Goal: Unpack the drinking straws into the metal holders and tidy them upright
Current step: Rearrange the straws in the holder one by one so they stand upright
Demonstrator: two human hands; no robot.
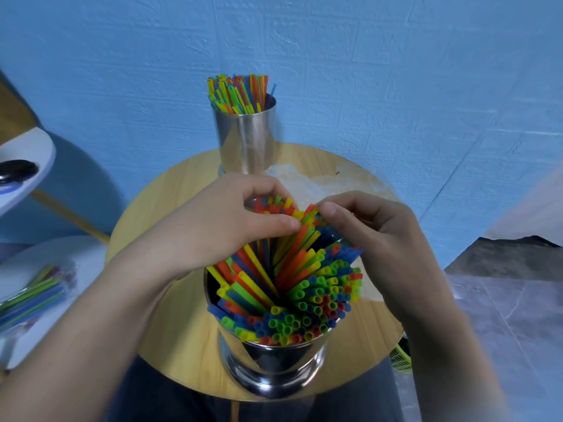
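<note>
The near metal holder (274, 370) stands by the front edge of the round wooden surface (170, 315), packed with coloured straws (313, 303). Those on its near side are upright, while the far ones lean away. Over it, the left grip (219, 220) curls round the leaning tips and the right grip (374, 229) pinches a few between thumb and forefinger. Behind lies crumpled clear wrapping (304, 184), then a second holder (246, 138) with more straws (237, 92) standing in it. At left, a white stool (85, 257) carries bagged straws (33, 293).

Free tabletop (182, 336) left of near holder (274, 370)
</note>
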